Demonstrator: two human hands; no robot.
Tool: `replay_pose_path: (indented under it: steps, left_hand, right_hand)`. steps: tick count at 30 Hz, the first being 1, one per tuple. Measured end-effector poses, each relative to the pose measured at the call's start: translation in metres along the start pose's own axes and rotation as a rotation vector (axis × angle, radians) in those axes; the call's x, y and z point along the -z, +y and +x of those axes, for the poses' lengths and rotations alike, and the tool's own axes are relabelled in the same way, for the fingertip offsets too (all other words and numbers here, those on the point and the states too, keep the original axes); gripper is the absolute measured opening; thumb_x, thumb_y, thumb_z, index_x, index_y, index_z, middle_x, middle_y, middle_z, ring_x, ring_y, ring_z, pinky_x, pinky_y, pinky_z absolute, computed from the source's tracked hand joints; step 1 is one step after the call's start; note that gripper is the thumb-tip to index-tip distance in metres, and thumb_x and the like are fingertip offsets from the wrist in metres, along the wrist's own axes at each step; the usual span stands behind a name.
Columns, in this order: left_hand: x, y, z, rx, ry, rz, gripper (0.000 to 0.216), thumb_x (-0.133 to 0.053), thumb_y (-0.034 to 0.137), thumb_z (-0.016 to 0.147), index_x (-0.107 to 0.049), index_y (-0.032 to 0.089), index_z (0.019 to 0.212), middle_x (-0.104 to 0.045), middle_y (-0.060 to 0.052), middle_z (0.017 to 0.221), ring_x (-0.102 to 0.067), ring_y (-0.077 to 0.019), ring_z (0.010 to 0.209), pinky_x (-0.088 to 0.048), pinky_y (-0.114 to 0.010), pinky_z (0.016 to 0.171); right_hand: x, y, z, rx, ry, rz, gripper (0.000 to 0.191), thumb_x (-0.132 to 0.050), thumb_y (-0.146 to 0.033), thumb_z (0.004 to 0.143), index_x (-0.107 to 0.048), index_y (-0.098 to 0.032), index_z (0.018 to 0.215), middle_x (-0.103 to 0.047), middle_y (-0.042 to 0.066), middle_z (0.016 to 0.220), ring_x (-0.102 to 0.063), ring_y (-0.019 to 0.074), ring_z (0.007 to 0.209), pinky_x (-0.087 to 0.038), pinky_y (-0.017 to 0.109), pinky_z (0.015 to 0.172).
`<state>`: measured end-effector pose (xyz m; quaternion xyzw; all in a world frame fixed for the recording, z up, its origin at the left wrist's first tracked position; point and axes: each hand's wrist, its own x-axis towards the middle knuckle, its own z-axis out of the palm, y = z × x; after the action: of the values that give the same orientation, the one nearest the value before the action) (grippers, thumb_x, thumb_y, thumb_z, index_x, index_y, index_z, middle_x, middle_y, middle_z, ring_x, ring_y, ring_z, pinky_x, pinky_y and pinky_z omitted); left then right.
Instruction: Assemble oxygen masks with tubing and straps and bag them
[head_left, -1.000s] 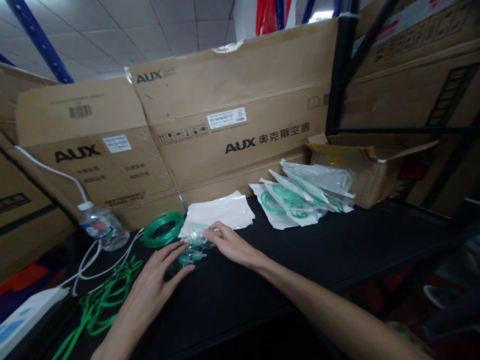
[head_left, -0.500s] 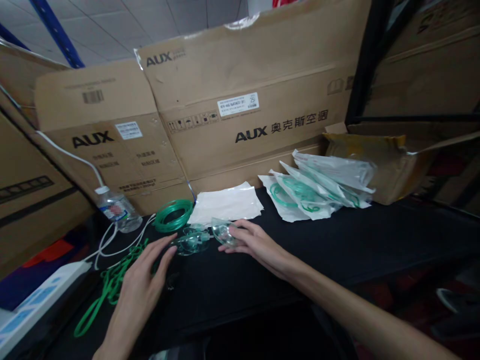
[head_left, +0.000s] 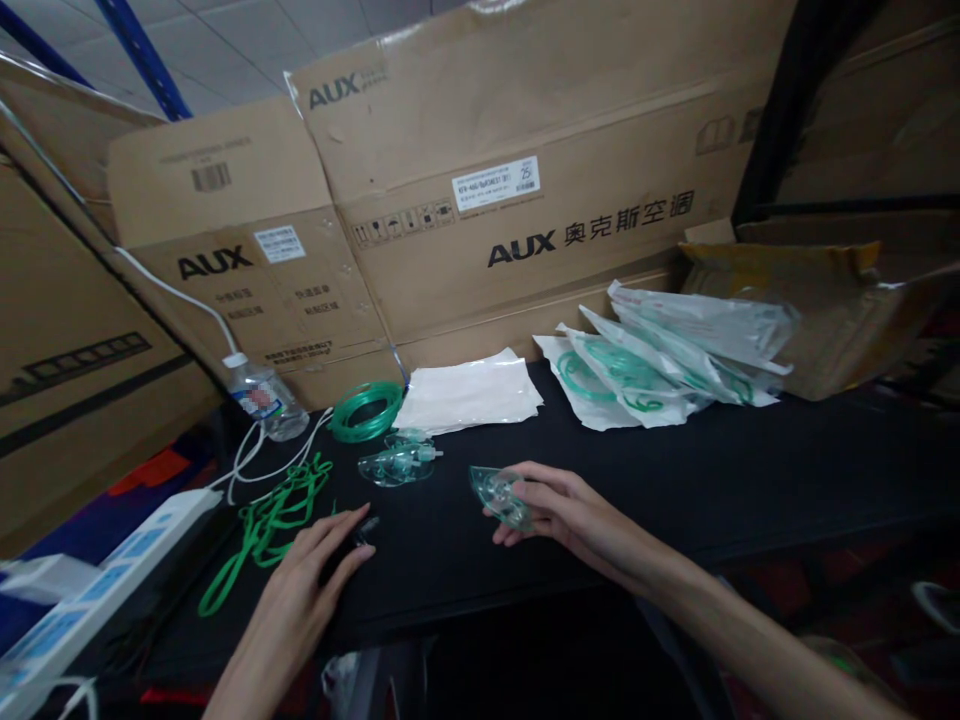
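Observation:
My right hand (head_left: 551, 505) grips a clear, green-tinted oxygen mask (head_left: 499, 492), lifted off the black tabletop. My left hand (head_left: 322, 560) is low over the table with thumb and fingers apart. Small clear plastic pieces (head_left: 366, 530) lie between its fingertips, too small to name. Beyond the hands, more clear masks (head_left: 401, 463) lie in a small pile. A coil of green tubing (head_left: 366, 412) sits behind them. Tangled green elastic straps (head_left: 277, 515) are spread left of my left hand.
White sheets or pouches (head_left: 472, 395) lie stacked at the back. Several packed pouches with green tubing (head_left: 637, 375) lean by an open carton (head_left: 795, 320). A bottle (head_left: 270, 400), white cables and a power strip (head_left: 112, 590) are on the left. Cardboard (head_left: 525, 250) walls the back.
My right hand has drawn the mask away from the mask pile, rightward and nearer. My left hand has left the pile's side and come down to the small clear pieces. The view has shifted slightly.

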<state>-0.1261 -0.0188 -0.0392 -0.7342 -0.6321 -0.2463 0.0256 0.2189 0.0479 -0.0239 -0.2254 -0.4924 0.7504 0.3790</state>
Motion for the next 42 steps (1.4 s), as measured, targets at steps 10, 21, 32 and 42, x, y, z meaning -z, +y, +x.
replay_pose_path:
  steps: [10, 21, 32, 42]
  left_hand:
    - [0.011, 0.010, 0.018, -0.050, -0.136, -0.029, 0.039, -0.054, 0.060, 0.093, -0.074, 0.033, 0.111, -0.070, -0.004, 0.116, -0.068, -0.0265, 0.110, -0.055, -0.042, 0.099]
    - [0.020, -0.003, 0.007, 0.001, -0.152, -0.067, 0.045, -0.056, 0.061, 0.091, -0.071, 0.035, 0.123, -0.071, -0.003, 0.122, -0.069, -0.0259, 0.113, -0.055, -0.038, 0.100]
    - [0.014, 0.009, 0.009, -0.015, -0.078, -0.080, 0.047, -0.052, 0.067, 0.090, -0.077, 0.032, 0.108, -0.076, -0.003, 0.109, -0.073, -0.0242, 0.102, -0.060, -0.034, 0.091]
    - [0.014, 0.010, 0.006, 0.009, -0.033, 0.004, 0.055, -0.054, 0.069, 0.089, -0.072, 0.029, 0.122, -0.071, -0.005, 0.116, -0.073, -0.0235, 0.098, -0.061, -0.035, 0.087]
  right_hand:
    - [-0.003, -0.003, -0.003, -0.004, 0.016, -0.007, 0.030, -0.067, -0.039, 0.091, -0.068, -0.016, 0.110, -0.074, 0.010, 0.097, -0.074, 0.0202, 0.082, -0.055, 0.034, 0.080]
    - [-0.003, -0.002, -0.005, 0.009, 0.004, -0.020, 0.031, -0.067, -0.041, 0.091, -0.069, -0.016, 0.110, -0.074, 0.009, 0.093, -0.073, 0.0200, 0.081, -0.055, 0.035, 0.079]
    - [-0.005, -0.004, -0.006, 0.010, 0.001, -0.032, 0.031, -0.066, -0.040, 0.091, -0.068, -0.016, 0.110, -0.074, 0.008, 0.092, -0.073, 0.0200, 0.081, -0.055, 0.036, 0.080]
    - [-0.005, -0.007, -0.007, 0.004, -0.004, -0.060, 0.032, -0.065, -0.040, 0.091, -0.068, -0.014, 0.111, -0.073, 0.008, 0.095, -0.072, 0.0196, 0.082, -0.054, 0.035, 0.081]
